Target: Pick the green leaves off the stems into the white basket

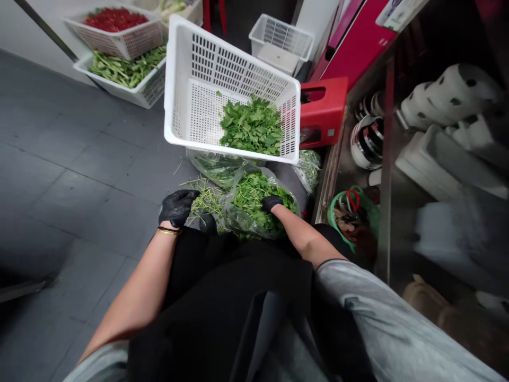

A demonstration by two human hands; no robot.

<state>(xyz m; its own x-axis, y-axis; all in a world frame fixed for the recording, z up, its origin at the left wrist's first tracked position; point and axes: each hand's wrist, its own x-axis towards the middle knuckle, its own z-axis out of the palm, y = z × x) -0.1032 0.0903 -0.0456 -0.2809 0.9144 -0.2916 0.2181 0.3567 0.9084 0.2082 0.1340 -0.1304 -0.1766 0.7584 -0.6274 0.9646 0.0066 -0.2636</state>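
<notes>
My left hand (177, 207), in a black glove, is closed with its fingertips at the edge of a pile of thin green stems (209, 197) on the floor. Whether a stem is pinched in it is too small to make out. My right hand (272, 203), also black-gloved, reaches into a clear plastic bag (238, 218) full of leafy greens (252, 193); leaves hide its fingers. Just beyond the bag, a white perforated basket (199, 114) is tilted toward me, with a heap of picked green leaves (252, 124) in its right part.
More bagged greens (217, 168) lie under the basket's front edge. A red stool (332, 111) stands behind it at right. At far left, a crate of red peppers (115, 21) sits on a crate of green vegetables (129, 69). A metal shelf (385, 175) with containers runs along the right.
</notes>
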